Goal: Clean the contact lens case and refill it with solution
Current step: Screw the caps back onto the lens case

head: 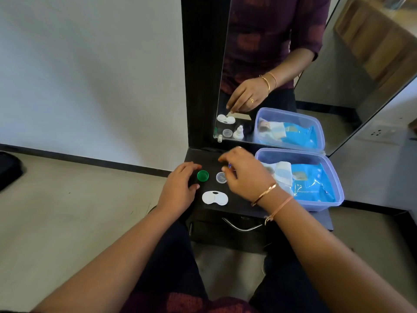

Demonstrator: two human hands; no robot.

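The white contact lens case lies with no caps on it at the front of the dark dresser top. Behind it lie a green cap and a clear cap, both upturned. My left hand rests at the top's left edge, its relaxed fingers just left of the green cap. My right hand hovers over the back of the top with fingers curled downward, covering the small white solution bottle, which shows only as a reflection of the bottle in the mirror. Whether that hand holds anything is hidden.
A clear plastic box with blue packets and a folded cloth stands at the right of the top. The mirror rises right behind the items. A drawer handle sits below the front edge. Floor lies to the left.
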